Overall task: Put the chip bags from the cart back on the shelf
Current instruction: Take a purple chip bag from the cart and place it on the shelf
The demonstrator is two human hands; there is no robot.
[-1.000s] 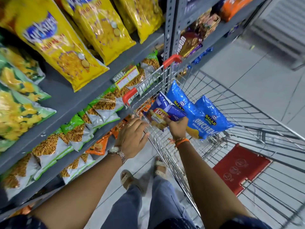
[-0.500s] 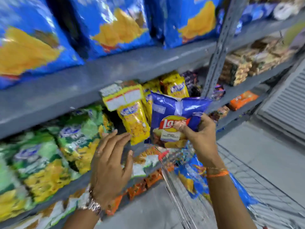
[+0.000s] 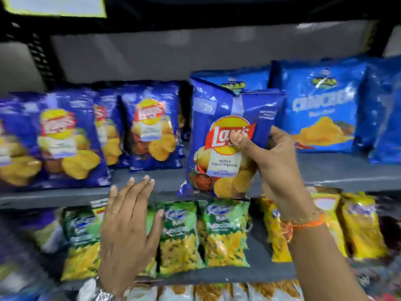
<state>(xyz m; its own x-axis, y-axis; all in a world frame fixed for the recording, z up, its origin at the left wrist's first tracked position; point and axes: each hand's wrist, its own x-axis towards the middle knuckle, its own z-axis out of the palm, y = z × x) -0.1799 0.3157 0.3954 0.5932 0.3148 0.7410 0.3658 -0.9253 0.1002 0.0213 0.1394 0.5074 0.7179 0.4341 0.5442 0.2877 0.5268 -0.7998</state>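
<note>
While right hand (image 3: 275, 170) pinches blue Lay's bag (image 3: 225, 144) upright before gap in shelf (image 3: 325, 174), right of matching Lay's row (image 3: 149, 129), left hand (image 3: 130, 227) hovers empty, fingers spread, likely ready to steady neighbours.

Right hand (image 3: 280, 168) has lifted the Lay's bag (image 3: 227, 144) from the cart to the shelf (image 3: 325, 170) at 12 o'clock (cart now out of view); left hand (image 3: 130, 224) has risen at 7 o'clock.
</note>
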